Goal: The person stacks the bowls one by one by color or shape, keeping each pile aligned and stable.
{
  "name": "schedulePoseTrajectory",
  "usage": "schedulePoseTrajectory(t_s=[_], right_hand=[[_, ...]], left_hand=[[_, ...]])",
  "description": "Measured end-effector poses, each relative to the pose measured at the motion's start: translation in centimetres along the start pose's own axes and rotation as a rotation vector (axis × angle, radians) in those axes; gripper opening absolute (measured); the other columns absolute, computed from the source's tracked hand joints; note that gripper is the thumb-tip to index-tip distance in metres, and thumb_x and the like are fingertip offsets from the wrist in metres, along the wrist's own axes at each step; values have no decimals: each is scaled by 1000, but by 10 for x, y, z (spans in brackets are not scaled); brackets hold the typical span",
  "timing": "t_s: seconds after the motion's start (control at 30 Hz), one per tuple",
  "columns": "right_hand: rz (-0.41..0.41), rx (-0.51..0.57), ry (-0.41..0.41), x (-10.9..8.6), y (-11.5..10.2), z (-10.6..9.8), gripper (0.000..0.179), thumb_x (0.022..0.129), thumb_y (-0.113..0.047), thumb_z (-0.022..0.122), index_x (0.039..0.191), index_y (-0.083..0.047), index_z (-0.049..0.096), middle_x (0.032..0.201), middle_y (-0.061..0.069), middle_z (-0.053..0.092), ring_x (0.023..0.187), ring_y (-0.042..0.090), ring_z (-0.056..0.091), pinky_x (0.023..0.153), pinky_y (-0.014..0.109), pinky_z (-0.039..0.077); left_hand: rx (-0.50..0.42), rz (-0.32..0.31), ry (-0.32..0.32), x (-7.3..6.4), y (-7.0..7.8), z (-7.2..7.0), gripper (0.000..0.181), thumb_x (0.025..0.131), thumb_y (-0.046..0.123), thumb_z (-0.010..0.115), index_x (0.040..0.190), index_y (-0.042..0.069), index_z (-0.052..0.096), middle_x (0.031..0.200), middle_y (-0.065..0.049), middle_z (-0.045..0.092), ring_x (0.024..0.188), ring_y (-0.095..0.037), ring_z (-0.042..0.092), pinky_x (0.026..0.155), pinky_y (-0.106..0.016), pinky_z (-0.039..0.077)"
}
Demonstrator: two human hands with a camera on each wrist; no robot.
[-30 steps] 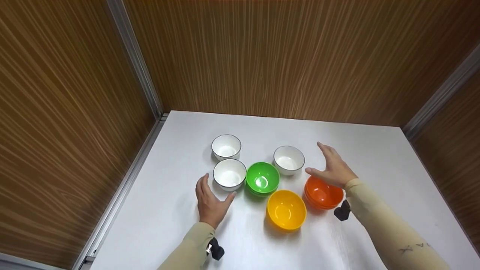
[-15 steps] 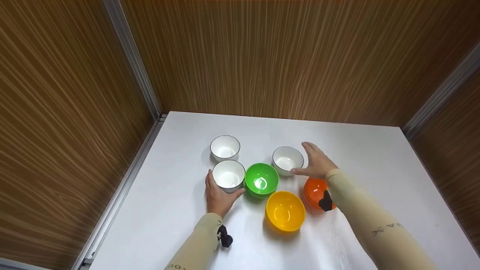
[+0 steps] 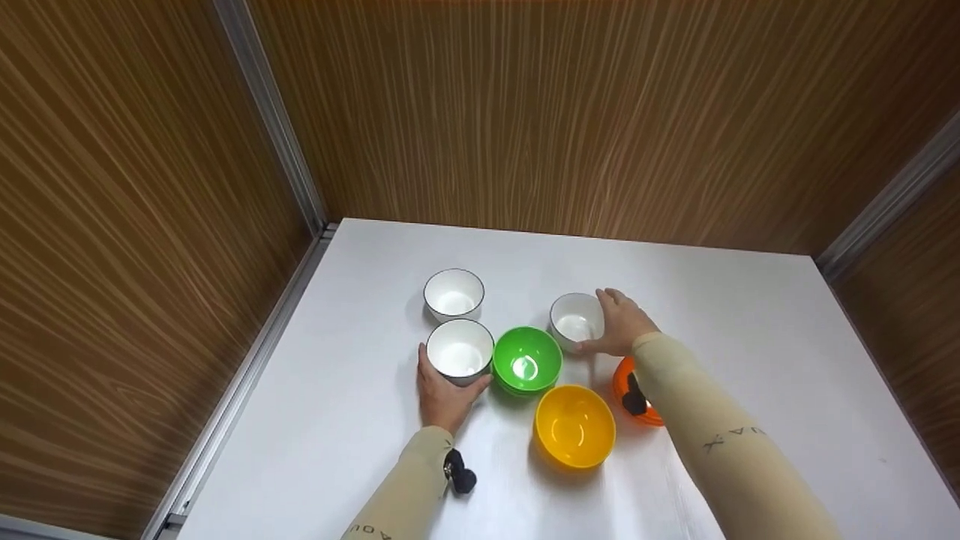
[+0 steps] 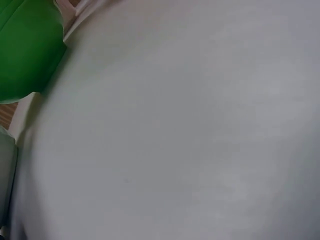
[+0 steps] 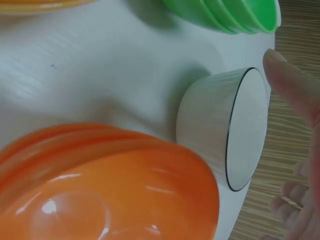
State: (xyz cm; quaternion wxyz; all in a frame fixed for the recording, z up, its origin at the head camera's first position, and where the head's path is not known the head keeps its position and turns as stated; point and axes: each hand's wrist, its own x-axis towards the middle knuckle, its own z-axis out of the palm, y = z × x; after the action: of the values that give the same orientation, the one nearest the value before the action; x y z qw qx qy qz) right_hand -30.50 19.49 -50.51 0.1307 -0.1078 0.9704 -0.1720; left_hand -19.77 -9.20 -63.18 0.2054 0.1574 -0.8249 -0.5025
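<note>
My left hand (image 3: 444, 397) holds the near white bowl (image 3: 459, 349) from the front, thumb on its right side and fingers on its left. My right hand (image 3: 619, 328) is at the right side of another white bowl (image 3: 576, 319) with a dark rim. In the right wrist view, the thumb (image 5: 292, 82) and fingers are spread around that bowl's mouth, with a gap between thumb and rim. Nested green bowls (image 3: 526, 360) stand between the two white bowls. Nested orange bowls (image 5: 125, 195) lie under my right wrist, partly hidden by the sleeve in the head view.
A third white bowl (image 3: 454, 292) stands behind the one at my left hand. Yellow bowls (image 3: 574, 427) are at the front, near the green stack. The white table (image 3: 315, 390) is bounded by wood-grain panels (image 3: 525, 112) at the back and sides.
My left hand has moved in from the left and closed around the near white bowl. My right hand has moved left, from above the orange bowls to the right-hand white bowl.
</note>
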Motion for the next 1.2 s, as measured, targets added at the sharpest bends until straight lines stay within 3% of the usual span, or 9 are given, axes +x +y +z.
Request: schedulePoseTrajectory(t_s=[0.3,0.63,0.83,1.03,1.2], right_hand=[[38,-90,-15,4,6,7,118,66,-56,81,151,-1,21,154,25,20,136,47,25,109,63,23],[84,-63,-84,4,0,15,121,65,-61,79,153,-6,16,155,27,14,136,51,24,106,67,24],[85,-29,-87,3,-5,19,117,68,-61,78,154,-11,17,155,27,12,136,51,23,105,68,23],[94,-32,-98,7,-5,25,123,64,-69,75,154,-11,16,155,28,11,137,50,22,105,68,23],[74,-45,-95,11,-2,27,120,67,-66,75,153,-8,15,154,30,10,136,51,21,105,67,23]], left_hand=[[-13,-12,7,-4,-2,-4,129,55,53,90,151,6,18,150,-17,32,136,-32,34,112,-44,31],[-17,-9,19,-14,-7,-5,129,53,60,87,151,8,20,150,-14,34,135,-29,36,111,-43,32],[-16,8,41,-15,-9,-4,129,53,62,85,150,8,22,148,-14,37,134,-29,38,110,-43,33],[-9,19,59,-16,-9,-4,128,54,61,86,150,6,22,148,-14,37,133,-29,39,110,-41,34],[10,31,57,-16,-7,-3,126,56,60,86,150,5,21,148,-15,36,134,-30,39,110,-42,34]])
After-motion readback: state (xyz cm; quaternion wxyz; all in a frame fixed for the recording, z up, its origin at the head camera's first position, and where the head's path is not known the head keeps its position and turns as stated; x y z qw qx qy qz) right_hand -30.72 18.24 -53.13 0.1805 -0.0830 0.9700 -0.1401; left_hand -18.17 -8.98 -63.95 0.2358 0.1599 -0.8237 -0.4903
